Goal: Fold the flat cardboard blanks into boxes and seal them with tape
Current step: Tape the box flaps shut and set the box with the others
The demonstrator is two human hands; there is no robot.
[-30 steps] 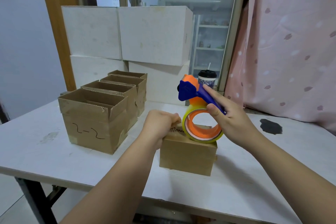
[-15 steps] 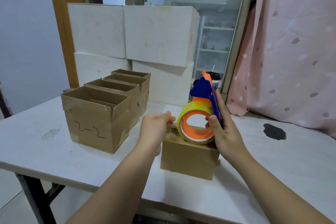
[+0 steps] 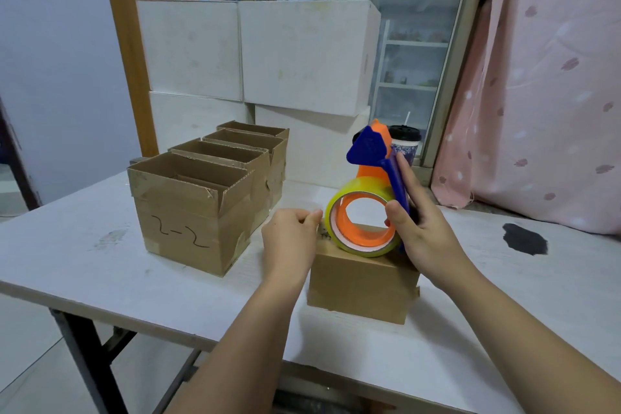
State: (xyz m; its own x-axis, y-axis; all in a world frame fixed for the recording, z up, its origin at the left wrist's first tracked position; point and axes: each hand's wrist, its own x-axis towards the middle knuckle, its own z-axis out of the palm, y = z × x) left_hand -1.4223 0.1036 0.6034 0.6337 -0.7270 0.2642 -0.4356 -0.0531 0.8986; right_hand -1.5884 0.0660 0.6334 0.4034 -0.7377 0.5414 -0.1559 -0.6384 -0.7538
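Observation:
A small closed cardboard box (image 3: 361, 284) sits on the white table (image 3: 84, 262) in front of me. On its top rests a tape dispenser (image 3: 364, 212), a yellow roll on an orange core with a blue handle. My right hand (image 3: 421, 232) grips the dispenser, thumb inside the core and fingers along the blue handle. My left hand (image 3: 290, 239) is curled at the box's left top edge, thumb and fingers pinching at the tape end there; the tape itself is hard to make out.
Several open-topped cardboard boxes (image 3: 195, 208) stand in a row at the left, the nearest marked "2-2". White boxes (image 3: 302, 57) are stacked behind. A lidded cup (image 3: 405, 143) stands by the window. A pink curtain (image 3: 544, 84) hangs at the right. A dark patch (image 3: 524, 239) marks the table.
My right hand has tilted the dispenser more upright and closed its grip, thumb now in the core. My left hand stays at the box's left top edge.

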